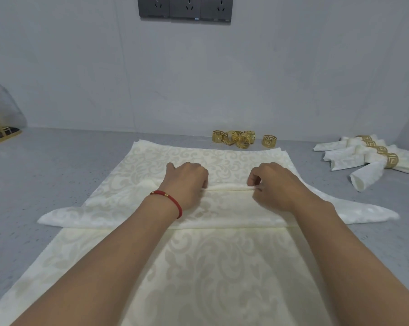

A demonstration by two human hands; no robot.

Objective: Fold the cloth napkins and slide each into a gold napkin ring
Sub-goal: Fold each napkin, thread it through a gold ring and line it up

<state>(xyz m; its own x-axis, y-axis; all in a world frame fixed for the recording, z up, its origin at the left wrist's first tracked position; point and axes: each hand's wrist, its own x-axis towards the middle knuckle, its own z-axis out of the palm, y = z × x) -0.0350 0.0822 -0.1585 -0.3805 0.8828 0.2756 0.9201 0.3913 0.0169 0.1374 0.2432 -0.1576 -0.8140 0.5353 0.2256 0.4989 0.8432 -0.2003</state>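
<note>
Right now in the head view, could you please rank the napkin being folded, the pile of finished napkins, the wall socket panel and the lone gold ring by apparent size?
1. napkin being folded, largest by far, though nearest the camera.
2. and 3. pile of finished napkins and wall socket panel: look alike; unranked.
4. lone gold ring, smallest.

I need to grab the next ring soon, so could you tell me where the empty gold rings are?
In the head view, the empty gold rings sit right of centre by the wall, beyond the napkin's far edge.
</note>
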